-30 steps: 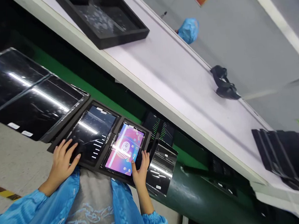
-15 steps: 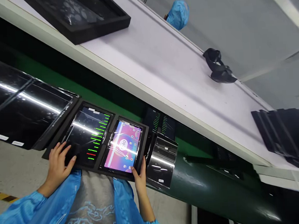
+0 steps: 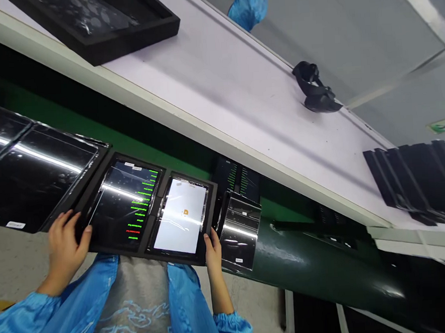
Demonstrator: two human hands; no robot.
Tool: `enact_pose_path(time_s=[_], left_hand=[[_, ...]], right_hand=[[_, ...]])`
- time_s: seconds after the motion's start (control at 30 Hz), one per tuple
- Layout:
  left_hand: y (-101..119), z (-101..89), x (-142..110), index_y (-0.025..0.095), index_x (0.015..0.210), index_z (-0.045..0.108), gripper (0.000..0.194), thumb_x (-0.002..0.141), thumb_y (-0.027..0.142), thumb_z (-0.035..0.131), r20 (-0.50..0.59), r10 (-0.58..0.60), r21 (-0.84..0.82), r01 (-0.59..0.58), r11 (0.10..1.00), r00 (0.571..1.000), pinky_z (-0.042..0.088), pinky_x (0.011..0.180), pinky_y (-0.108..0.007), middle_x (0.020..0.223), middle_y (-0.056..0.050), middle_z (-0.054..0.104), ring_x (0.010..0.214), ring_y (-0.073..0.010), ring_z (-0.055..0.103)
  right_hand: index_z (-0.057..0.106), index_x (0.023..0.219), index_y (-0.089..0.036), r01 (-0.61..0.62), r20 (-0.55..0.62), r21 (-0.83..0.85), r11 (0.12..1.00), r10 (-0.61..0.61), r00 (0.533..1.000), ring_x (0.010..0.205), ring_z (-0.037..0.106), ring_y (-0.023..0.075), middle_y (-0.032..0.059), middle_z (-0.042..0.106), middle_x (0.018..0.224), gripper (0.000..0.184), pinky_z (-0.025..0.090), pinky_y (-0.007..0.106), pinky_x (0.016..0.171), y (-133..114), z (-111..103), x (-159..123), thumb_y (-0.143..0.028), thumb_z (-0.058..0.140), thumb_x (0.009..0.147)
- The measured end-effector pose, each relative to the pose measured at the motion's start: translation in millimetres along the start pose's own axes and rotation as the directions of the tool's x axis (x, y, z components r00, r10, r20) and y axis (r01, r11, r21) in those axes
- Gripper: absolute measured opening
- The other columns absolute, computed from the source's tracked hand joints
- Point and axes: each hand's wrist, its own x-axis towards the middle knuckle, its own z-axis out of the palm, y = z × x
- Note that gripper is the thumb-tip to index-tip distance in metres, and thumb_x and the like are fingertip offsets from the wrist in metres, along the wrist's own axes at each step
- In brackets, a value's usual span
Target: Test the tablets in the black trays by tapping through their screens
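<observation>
A black foam tray (image 3: pixel 143 245) lies in front of my body with two tablets side by side in it. The left tablet (image 3: pixel 116 213) has a dark screen with green lines of text and one red line. On the right tablet (image 3: pixel 180 214) the screen is white with a small orange icon near its middle. My left hand (image 3: pixel 66 246) grips the tray's left edge, thumb near the left tablet's lower corner. At the right edge, my right hand (image 3: pixel 213 252) holds the tray, its thumb beside the right tablet. Fingers under the tray are hidden.
Another tray with dark tablets (image 3: pixel 49 172) adjoins on the left. More tablets (image 3: pixel 239 231) lie to the right on the green surface (image 3: pixel 299 252). A white shelf (image 3: pixel 234 105) runs above, bearing a foam tray (image 3: pixel 132 49), a black strap-like object (image 3: pixel 318 90) and several black trays (image 3: pixel 415 185).
The right tablet's screen has gone from a colourful home screen to white with an orange icon. My right thumb has left that screen for the tray's edge. My left hand has shifted outward.
</observation>
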Motion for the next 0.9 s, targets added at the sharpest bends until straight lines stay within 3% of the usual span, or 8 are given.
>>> enact_pose_path(time_s=[0.1,0.27,0.37,0.5,0.73,0.9], left_hand=[[-13.2,-8.8,2.5,0.013,0.142,0.045,0.061,0.091,0.045,0.048,0.002,-0.014,0.017,0.014,1.0,1.0,0.031,0.116,-0.056,0.147,-0.019,0.043,0.139,-0.0361,0.038],[-20.8,-12.5,1.7,0.008,0.142,0.044,0.064,0.091,0.047,0.045,0.043,0.001,0.031,-0.002,1.0,0.999,0.032,0.114,-0.058,0.145,-0.023,0.045,0.138,-0.039,0.039],[-20.7,-9.7,1.1,0.011,0.146,0.04,0.064,0.091,0.044,0.047,0.026,0.057,0.021,-0.057,0.998,0.998,0.031,0.115,-0.06,0.146,-0.022,0.044,0.139,-0.0389,0.037],[-21.9,-7.6,-6.4,0.018,0.151,0.032,0.066,0.091,0.04,0.048,0.046,0.09,-0.006,-0.09,0.996,0.995,0.032,0.114,-0.062,0.148,-0.019,0.043,0.141,-0.0388,0.035],[-22.7,-5.8,-26.7,0.029,0.155,0.02,0.072,0.09,0.035,0.05,0.097,0.123,-0.056,-0.118,0.991,0.988,0.035,0.111,-0.066,0.15,-0.015,0.04,0.14,-0.0399,0.036],[-25.3,-2.8,-28.9,0.026,0.155,0.021,0.07,0.091,0.036,0.049,0.094,0.081,-0.045,-0.078,0.996,0.992,0.035,0.112,-0.064,0.148,-0.017,0.041,0.14,-0.0391,0.036]], right_hand=[[0.056,0.135,-0.016,-0.022,0.021,0.036,0.999,0.021,1.0,0.129,0.054,0.0284,0.0122,0.06,0.137,0.061,0.039,0.046,0.112,-10.2,1.5,-0.9,-0.048,0.061,0.083],[0.035,0.15,-0.019,0.04,0.026,-0.003,0.999,-0.04,0.999,0.144,0.035,0.0266,0.0108,0.038,0.156,0.075,0.027,0.046,0.119,-34.4,11.9,11.3,-0.048,0.059,0.085],[0.027,0.154,-0.018,0.078,0.046,-0.062,0.995,-0.075,0.996,0.148,0.026,0.0262,0.0112,0.029,0.16,0.079,0.022,0.046,0.121,-48.1,19.3,27.0,-0.049,0.056,0.087],[0.022,0.155,-0.015,0.149,0.02,-0.125,0.981,-0.148,0.989,0.149,0.025,0.0265,0.0147,0.024,0.161,0.081,0.021,0.047,0.121,-62.7,28.0,47.4,-0.048,0.054,0.088],[0.024,0.153,-0.012,0.3,0.001,-0.357,0.885,-0.321,0.947,0.148,0.023,0.0329,0.0201,0.026,0.159,0.089,0.026,0.052,0.117,-92.4,52.0,88.2,-0.051,0.062,0.082],[0.043,0.144,-0.016,0.453,0.093,-0.477,0.753,-0.47,0.878,0.149,0.018,0.0322,0.0167,0.032,0.157,0.065,0.017,0.057,0.118,-115.5,72.2,112.1,-0.046,0.057,0.087]])
